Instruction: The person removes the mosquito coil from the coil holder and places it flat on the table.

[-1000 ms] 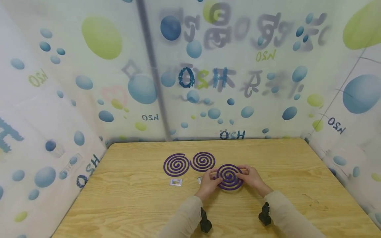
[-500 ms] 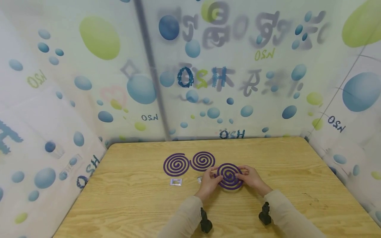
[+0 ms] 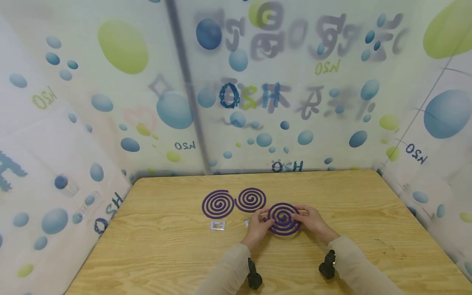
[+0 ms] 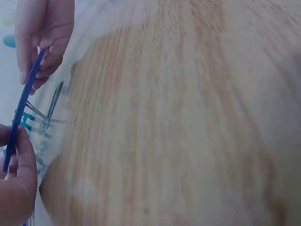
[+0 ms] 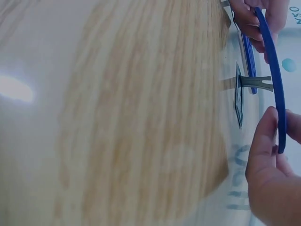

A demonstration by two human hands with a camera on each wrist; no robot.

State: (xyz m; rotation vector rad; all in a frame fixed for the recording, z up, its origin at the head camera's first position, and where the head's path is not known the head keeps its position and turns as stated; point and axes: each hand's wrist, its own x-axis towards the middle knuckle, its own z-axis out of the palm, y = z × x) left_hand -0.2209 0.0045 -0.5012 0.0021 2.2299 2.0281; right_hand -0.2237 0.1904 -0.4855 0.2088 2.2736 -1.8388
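Note:
A purple mosquito coil is held raised, tilted toward me, between both hands in the head view. My left hand pinches its left edge with the thumb in front. On the right side my right hand pinches it the same way. Seen edge-on in the right wrist view, the coil has a thin metal stand below it, whose forked prong points up at the coil. Whether the prong touches it, I cannot tell. The left wrist view also shows this stand under the coil.
Two more purple coils, a left one and a right one, lie side by side behind the hands. A small metal stand lies flat before the left one; another is partly hidden by my left hand. All are on a wooden table.
Both hands keep their grip on the coil, which shifts and tilts only very slightly. The other coils and stands stay where they were.

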